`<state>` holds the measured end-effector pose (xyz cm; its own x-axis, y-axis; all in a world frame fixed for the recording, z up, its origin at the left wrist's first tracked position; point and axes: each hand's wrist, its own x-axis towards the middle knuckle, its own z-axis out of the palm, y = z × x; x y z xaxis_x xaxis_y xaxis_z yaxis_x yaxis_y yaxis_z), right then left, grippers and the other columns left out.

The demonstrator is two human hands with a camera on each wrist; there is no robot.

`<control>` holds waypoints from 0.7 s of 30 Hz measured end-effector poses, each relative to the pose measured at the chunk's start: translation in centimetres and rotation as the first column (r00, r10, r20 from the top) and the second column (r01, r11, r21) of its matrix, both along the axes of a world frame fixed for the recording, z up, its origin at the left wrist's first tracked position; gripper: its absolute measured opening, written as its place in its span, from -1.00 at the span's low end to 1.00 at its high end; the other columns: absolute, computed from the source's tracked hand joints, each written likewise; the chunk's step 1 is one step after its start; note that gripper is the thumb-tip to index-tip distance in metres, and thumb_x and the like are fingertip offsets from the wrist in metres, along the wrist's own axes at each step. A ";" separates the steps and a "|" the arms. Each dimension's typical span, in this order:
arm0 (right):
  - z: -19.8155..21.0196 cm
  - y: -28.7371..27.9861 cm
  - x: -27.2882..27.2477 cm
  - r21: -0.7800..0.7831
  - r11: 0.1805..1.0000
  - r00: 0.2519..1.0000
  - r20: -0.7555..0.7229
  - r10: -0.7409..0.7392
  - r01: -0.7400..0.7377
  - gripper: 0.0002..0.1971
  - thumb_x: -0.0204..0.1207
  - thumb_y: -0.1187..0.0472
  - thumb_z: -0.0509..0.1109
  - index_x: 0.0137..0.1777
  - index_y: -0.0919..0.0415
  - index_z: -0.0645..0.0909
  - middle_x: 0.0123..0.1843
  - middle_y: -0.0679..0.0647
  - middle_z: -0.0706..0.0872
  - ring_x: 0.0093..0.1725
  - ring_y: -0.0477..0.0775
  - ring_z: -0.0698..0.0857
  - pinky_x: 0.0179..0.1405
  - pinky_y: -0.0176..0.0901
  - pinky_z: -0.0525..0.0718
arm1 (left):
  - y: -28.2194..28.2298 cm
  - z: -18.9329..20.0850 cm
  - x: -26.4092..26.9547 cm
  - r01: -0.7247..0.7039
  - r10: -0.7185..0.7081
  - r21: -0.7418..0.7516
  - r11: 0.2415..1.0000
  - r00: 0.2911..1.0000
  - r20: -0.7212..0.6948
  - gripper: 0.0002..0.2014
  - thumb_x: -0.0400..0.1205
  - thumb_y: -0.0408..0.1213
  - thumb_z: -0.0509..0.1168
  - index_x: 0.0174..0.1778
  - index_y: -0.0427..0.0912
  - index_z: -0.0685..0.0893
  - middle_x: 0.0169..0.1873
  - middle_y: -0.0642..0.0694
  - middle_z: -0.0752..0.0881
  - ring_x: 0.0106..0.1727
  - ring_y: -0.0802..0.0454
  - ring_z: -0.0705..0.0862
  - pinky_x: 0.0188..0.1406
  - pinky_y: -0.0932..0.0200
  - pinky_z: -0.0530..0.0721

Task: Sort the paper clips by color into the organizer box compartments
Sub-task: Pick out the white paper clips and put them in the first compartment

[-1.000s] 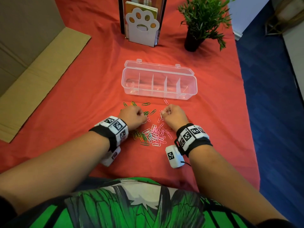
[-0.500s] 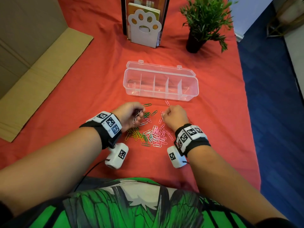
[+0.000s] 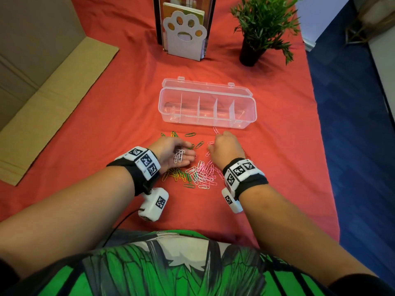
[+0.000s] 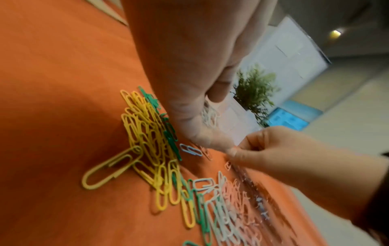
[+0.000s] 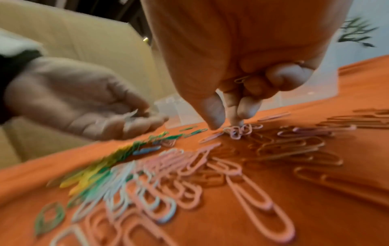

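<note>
The left hand (image 3: pixel 174 153) lies turned palm-up over the near-left edge of the scatter, its fingers loosely cupped round a small bunch of white paper clips (image 3: pixel 178 155), roughly half a dozen; the exact count cannot be read. The right hand (image 3: pixel 224 149) is knuckles-up just beside it, thumb and forefinger brought together on a pink paper clip (image 5: pixel 238 131) lying on the red tablecloth (image 3: pixel 106 116), while the other fingers curl round at least one more clip tucked in the palm.

The loose paper clips (image 3: pixel 198 175) lie in one pile between the two wrists: a yellow cluster on the left, green ones mixed in, white and pink in the middle and right, too many and too tangled to count. A few green clips (image 3: pixel 190 134) lie apart nearer the box, and one pink clip (image 3: pixel 215 130) lies just before its front wall.

The clear organizer box (image 3: pixel 207 122) stands beyond the hands, its lid tipped back. Four dividers make five compartments; no clip shows in any of them.

Farther back stand one paw-shaped bookend (image 3: pixel 184 34) with books, and one potted plant (image 3: pixel 260 28). One cardboard sheet (image 3: pixel 49 107) lies at the left.
</note>
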<state>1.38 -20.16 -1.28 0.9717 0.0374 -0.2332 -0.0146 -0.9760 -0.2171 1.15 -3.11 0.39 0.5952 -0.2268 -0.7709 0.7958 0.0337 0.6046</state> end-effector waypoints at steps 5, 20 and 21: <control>0.3 0.5 -0.1 -0.078 0.996 0.998 -0.031 0.049 -0.052 -0.73 0.46 0.34 0.26 0.14 0.42 0.56 0.13 0.30 0.57 0.15 0.33 0.57 0.08 0.10 0.61 | 0.4 -0.2 0.4 -0.061 0.061 0.006 0.998 0.997 -0.038 -0.61 0.70 -0.02 -0.01 -0.14 -0.19 0.62 -0.40 -0.13 0.76 -0.51 0.07 0.75 -0.52 0.27 0.73; 0.3 0.0 -1.3 -0.152 0.976 0.986 0.049 0.162 -0.153 -0.75 0.44 0.41 0.23 0.10 0.40 0.56 0.11 0.27 0.55 0.14 0.32 0.55 -0.05 0.08 0.59 | -0.1 -2.2 -1.0 0.155 -0.913 0.959 0.238 0.373 0.166 -0.81 0.52 -0.17 0.31 -0.12 -0.21 0.74 -0.07 -0.24 0.73 0.07 -0.23 0.66 0.05 0.03 0.59; 0.4 0.1 -1.3 -0.179 0.970 0.984 0.041 0.174 -0.164 -0.73 0.43 0.44 0.22 0.12 0.40 0.55 0.12 0.27 0.55 0.15 0.32 0.55 -0.04 0.09 0.59 | -0.1 -2.2 -1.1 0.163 -0.919 0.960 0.228 0.362 0.157 -0.81 0.53 -0.19 0.29 -0.13 -0.22 0.73 -0.06 -0.25 0.71 0.06 -0.24 0.65 0.06 0.01 0.59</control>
